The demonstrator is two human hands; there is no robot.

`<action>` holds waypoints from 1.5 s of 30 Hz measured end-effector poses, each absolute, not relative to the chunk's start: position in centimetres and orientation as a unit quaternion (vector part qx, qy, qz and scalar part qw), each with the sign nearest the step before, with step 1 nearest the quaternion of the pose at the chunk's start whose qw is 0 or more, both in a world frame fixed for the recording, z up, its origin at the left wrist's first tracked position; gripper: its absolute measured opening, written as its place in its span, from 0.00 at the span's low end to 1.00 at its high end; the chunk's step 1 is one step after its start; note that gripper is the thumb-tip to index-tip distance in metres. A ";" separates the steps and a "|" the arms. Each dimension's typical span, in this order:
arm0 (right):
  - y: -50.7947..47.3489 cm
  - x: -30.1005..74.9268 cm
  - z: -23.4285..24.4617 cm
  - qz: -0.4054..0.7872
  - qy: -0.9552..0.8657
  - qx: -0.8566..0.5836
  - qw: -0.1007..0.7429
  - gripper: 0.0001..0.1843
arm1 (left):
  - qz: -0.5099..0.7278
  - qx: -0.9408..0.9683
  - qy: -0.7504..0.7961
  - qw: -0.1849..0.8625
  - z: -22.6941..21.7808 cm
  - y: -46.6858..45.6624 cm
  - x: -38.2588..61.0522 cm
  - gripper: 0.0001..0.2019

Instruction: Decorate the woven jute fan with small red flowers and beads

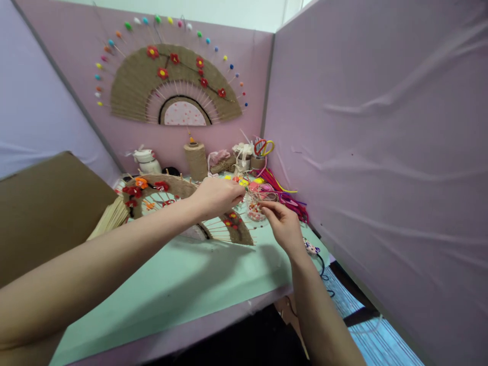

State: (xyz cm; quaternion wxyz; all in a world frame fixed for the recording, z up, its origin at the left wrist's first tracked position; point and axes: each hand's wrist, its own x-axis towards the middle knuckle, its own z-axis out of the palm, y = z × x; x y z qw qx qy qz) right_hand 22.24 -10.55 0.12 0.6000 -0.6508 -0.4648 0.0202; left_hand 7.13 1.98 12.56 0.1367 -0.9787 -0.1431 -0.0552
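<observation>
A half-made burlap fan (229, 223) with red and orange felt flowers and bare wooden ribs lies on the mint-green table (183, 290). My left hand (215, 195) reaches over it, fingers curled together in a pinch near a small clear jar of beads (256, 206). My right hand (282, 221) is beside the jar, thumb and fingers pinched on something too small to name. Both hands meet just at the jar's front.
A finished fan (175, 84) with coloured pompoms hangs on the pink back wall. A twine spool (196, 160), white pot (147, 160), scissors (263, 147), pipe cleaners (285, 195) crowd the back. Brown cardboard (46, 208) stands left; fabric panel (381, 152) right.
</observation>
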 end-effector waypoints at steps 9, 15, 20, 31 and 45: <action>-10.4 25.1 -3.6 0.043 -0.557 -0.732 0.390 0.12 | -0.046 -0.975 -0.147 0.161 12.7 2.0 6.7 0.16; -11.1 24.7 -4.3 0.035 -0.569 -0.786 0.240 0.10 | -0.046 -0.976 -0.140 0.160 12.8 1.9 6.8 0.16; -14.2 24.9 -3.9 -0.011 -0.557 -0.812 0.176 0.10 | -0.030 -0.974 -0.153 0.163 12.9 1.6 6.8 0.18; -16.4 24.7 -4.2 -0.041 -0.578 -0.813 0.064 0.08 | -0.044 -0.976 -0.145 0.154 12.5 1.8 6.6 0.16; -13.7 22.5 -0.9 -0.003 -0.589 -0.777 0.223 0.09 | -0.072 -0.980 -0.154 0.105 12.8 1.6 6.4 0.15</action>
